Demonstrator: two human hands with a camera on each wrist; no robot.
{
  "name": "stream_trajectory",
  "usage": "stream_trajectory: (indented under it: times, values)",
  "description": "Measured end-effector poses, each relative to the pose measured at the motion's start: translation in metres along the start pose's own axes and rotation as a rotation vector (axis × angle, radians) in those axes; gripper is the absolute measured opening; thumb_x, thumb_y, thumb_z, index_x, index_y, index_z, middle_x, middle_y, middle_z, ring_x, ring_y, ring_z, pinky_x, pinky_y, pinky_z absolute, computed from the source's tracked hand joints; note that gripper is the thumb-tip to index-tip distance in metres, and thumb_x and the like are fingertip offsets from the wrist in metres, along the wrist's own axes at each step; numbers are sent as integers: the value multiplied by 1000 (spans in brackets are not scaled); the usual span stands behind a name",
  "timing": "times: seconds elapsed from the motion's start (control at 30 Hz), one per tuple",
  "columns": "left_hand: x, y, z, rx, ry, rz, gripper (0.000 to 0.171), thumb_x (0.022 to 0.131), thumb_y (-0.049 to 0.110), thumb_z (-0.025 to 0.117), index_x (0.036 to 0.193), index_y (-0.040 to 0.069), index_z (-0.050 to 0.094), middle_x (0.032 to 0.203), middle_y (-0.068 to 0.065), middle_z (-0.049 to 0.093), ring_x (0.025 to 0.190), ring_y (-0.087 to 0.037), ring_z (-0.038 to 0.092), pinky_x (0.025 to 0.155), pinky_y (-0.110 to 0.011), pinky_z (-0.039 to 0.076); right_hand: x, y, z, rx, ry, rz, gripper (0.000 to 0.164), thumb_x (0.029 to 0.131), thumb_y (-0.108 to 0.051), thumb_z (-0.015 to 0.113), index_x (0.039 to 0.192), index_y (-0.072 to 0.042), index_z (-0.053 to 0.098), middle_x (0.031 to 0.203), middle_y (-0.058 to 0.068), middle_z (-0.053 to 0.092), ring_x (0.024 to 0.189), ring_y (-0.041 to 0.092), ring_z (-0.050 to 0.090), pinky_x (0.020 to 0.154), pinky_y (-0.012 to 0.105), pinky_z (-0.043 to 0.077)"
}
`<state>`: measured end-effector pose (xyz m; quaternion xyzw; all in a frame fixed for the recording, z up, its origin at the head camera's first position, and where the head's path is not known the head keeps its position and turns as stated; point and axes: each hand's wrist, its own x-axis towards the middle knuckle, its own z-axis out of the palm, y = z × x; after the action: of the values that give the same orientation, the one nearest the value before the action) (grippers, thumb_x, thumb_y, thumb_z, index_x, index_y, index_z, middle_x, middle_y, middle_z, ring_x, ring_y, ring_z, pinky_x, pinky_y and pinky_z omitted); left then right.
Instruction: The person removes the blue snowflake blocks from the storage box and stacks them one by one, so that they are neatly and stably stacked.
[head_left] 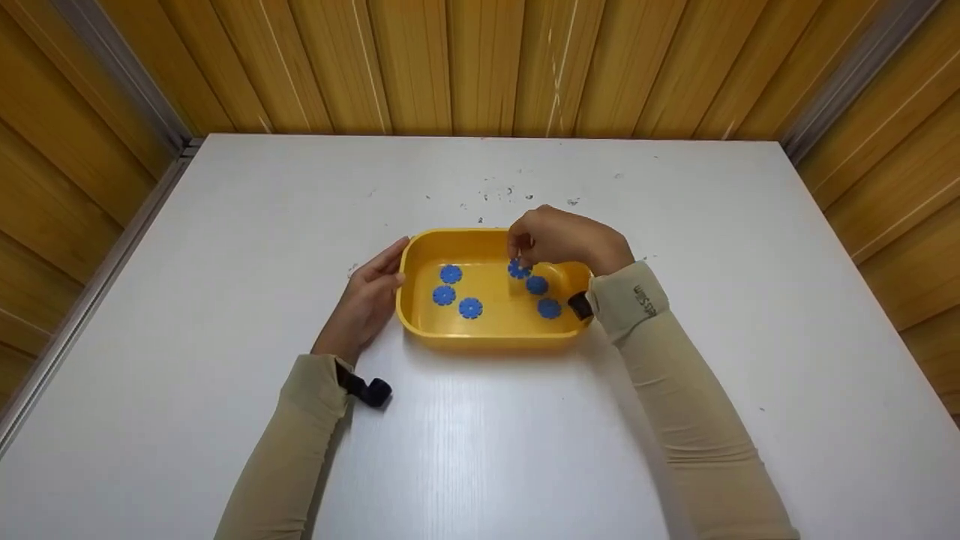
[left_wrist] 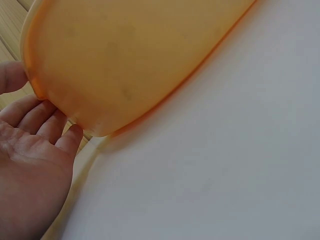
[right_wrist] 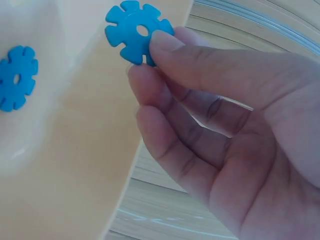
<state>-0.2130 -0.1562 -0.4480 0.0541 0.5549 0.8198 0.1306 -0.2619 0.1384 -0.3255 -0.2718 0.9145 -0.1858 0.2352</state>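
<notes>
A yellow plastic tray (head_left: 487,341) with rounded corners stands on the white table. At its left end my left hand (head_left: 367,300) holds the tray, thumb at the rim and fingers against the outer end wall, as the left wrist view also shows. Over the right half of the tray, my right hand (head_left: 566,236) pinches a blue notched disc (right_wrist: 131,34) with a round hole in its centre, between thumb and fingers. Just below that hand lie two more blue discs (head_left: 549,308). Another group of blue discs (head_left: 470,307) rests on the tray floor at left.
A white table (head_left: 480,442) extends around the tray, with small dark marks (head_left: 510,191) behind it. Wood-patterned panels (head_left: 480,67) rise at the back and both sides. Black wrist cameras (head_left: 376,392) are strapped at the sleeves.
</notes>
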Motion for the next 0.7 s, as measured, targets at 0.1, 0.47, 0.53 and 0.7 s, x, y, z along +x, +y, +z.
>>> stream_trajectory:
  times: [0.1, 0.47, 0.53, 0.7]
  values:
    - [0, 0, 0, 7, 11, -8, 65, 99, -6, 45, 161, 7, 30, 171, -4, 26, 159, -16, 23, 129, -32, 23, -4, 1, -4, -7, 23, -3, 13, 97, -4, 64, 105, -5, 74, 102, 10, 72, 93, 23, 59, 87, 35, 55]
    - [1, -2, -1, 15, 12, -2, 65, 99, -6, 45, 161, 7, 29, 171, -3, 24, 159, -16, 22, 129, -31, 24, -18, 17, -7, 57, 96, 1, 12, 96, -3, 67, 106, -3, 74, 106, 11, 75, 94, 25, 65, 93, 39, 61]
    - [1, -2, -1, 4, 20, -3, 66, 98, -7, 46, 161, 7, 29, 171, -3, 26, 159, -16, 23, 128, -31, 24, -21, 21, -7, 62, 119, -8, 11, 95, -3, 68, 104, -2, 74, 106, 12, 76, 94, 26, 66, 93, 40, 61]
    - [2, -3, 0, -14, 26, 6, 65, 98, -7, 47, 160, 5, 30, 170, -6, 26, 159, -18, 23, 128, -31, 25, -28, 32, -7, 86, 164, -9, 11, 95, -2, 68, 103, -1, 74, 106, 14, 76, 98, 28, 67, 93, 42, 61]
